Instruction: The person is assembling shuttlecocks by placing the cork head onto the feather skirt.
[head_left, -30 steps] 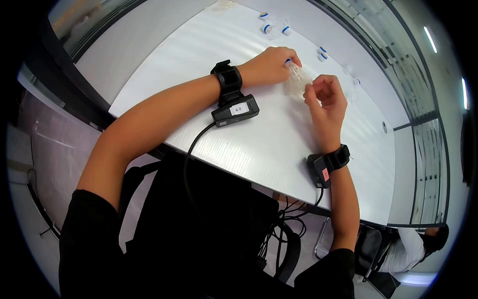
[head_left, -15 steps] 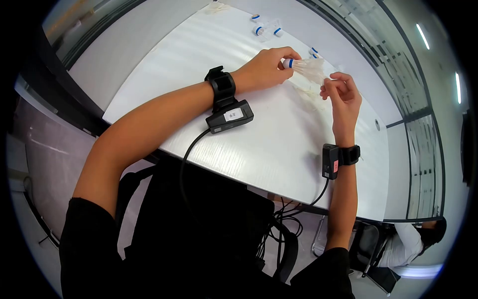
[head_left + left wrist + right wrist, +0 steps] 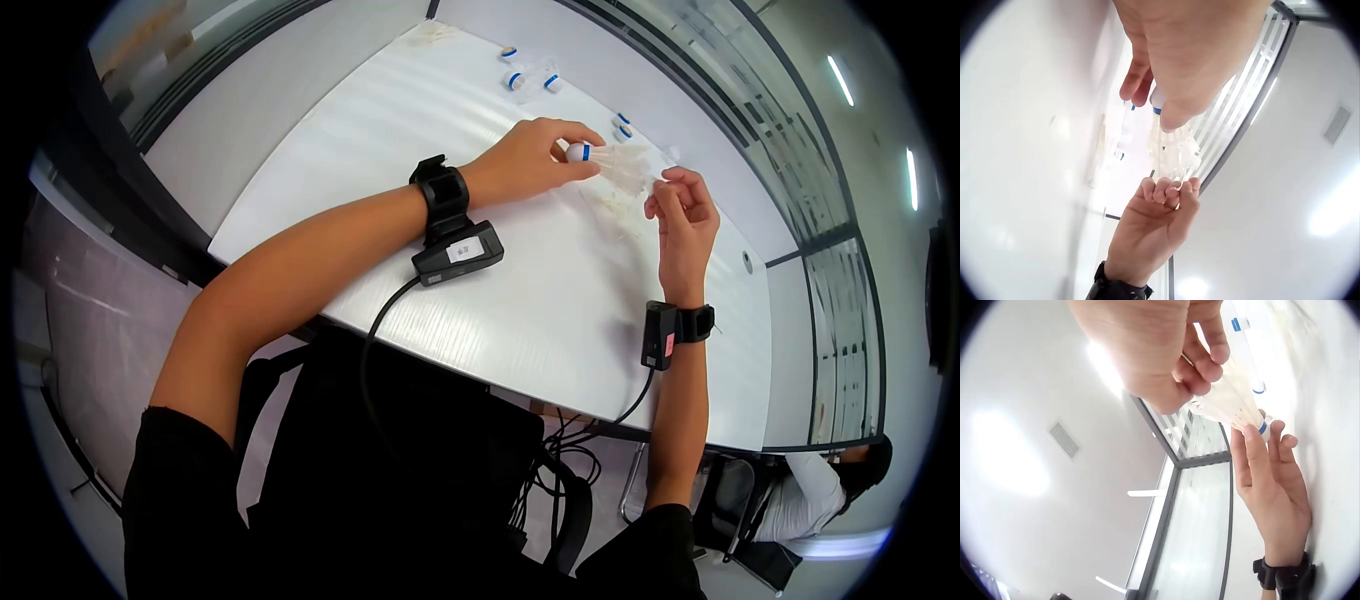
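Observation:
A white feathered shuttlecock point(image 3: 622, 165) with a blue band lies sideways between the two hands, above the table. My left hand point(image 3: 530, 158) grips its rounded base between thumb and fingers; in the left wrist view the thumb presses near the blue band. At the open end of the skirt is my right hand point(image 3: 688, 235), its thumb and forefinger pinching the feather tips. The right wrist view shows the feathers point(image 3: 1229, 400) running from those fingertips to the left hand point(image 3: 1280, 500). Pale feather scraps point(image 3: 610, 205) lie on the tabletop below.
Several more shuttlecocks point(image 3: 514, 80) with blue bands lie along the back of the white table point(image 3: 480, 300), by a low partition point(image 3: 530, 30). More pale scraps point(image 3: 432, 36) lie in the far corner. Cables point(image 3: 560, 460) hang under the front edge. A person point(image 3: 805, 500) sits at right.
The shuttlecock has turned from pointing down toward me to lying sideways, its skirt to the right. My right hand has shifted right along with the feather ends. The left hand keeps hold of the base.

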Tool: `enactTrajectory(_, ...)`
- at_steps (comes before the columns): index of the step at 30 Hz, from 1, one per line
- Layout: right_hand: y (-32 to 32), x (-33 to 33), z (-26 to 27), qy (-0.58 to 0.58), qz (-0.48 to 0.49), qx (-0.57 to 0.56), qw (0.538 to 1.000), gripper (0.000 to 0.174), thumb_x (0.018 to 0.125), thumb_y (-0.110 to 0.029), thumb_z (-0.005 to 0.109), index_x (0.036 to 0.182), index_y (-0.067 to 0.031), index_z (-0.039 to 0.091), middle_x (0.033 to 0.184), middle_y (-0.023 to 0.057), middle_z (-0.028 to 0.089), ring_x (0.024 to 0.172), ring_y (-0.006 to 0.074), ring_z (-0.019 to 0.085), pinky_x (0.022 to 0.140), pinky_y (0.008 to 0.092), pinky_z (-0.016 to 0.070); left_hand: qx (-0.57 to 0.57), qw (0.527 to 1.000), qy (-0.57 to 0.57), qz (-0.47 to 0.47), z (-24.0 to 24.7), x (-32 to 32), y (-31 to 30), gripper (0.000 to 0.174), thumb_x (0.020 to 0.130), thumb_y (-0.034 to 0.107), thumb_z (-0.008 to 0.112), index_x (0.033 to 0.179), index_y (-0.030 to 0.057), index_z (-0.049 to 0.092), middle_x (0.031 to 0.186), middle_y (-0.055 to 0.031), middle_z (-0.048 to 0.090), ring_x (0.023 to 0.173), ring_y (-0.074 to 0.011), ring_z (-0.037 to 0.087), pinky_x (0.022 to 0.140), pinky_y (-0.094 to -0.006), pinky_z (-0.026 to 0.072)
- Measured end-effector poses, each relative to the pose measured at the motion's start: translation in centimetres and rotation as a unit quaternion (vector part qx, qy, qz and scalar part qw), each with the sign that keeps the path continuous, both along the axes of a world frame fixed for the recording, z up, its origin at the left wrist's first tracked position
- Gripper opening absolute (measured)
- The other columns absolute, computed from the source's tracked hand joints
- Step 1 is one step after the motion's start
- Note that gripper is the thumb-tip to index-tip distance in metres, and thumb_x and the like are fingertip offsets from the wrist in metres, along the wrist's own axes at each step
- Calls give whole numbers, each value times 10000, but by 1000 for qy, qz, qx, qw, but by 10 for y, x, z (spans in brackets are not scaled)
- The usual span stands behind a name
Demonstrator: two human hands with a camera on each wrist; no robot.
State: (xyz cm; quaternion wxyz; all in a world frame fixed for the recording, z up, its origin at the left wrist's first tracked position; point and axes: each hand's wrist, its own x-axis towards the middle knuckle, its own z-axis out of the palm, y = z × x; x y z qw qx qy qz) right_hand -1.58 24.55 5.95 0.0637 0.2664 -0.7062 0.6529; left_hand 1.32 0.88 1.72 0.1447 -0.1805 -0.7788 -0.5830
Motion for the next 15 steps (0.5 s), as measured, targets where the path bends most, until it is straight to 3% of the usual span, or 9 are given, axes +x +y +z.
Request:
enactTrajectory(2, -2, 1, -2, -9, 13, -7, 1000, 135, 922, -13, 649, 1054, 0, 628, 759, 10, 637, 721, 119, 585, 687, 274, 456, 25, 1000, -4, -14, 0, 0, -1, 389, 954, 277, 710, 1283, 71, 679, 1011, -78, 690, 763, -132, 645, 700, -273, 541)
enactTrajectory(5, -1, 3, 2, -22, 26, -20, 999, 132, 920, -13, 647, 1049, -13, 623, 755, 3, 636, 707, 111, 577, 674, 260, 437, 18, 999, -28, -12, 3, -4, -3, 426, 917, 374, 751, 1201, 59, 718, 860, -63, 665, 724, -150, 656, 659, -283, 537)
enactTrajectory(8, -1, 4, 4, -35, 28, -10, 999, 123, 919, -18, 648, 1038, -25, 618, 750, -4, 639, 694, 102, 569, 659, 248, 418, 56, 997, -24, -39, 2, -1, -1, 385, 951, 292, 727, 1251, 53, 694, 910, -50, 686, 707, -103, 601, 673, -258, 516)
enactTrajectory(15, 0, 5, 6, -49, 34, 2, 998, 120, 921, -23, 646, 1037, -32, 618, 742, -8, 646, 691, 97, 566, 653, 245, 414, 24, 999, -2, -23, 0, -4, -5, 341, 924, 236, 755, 1218, 66, 724, 992, -70, 683, 727, -107, 612, 682, -263, 520)
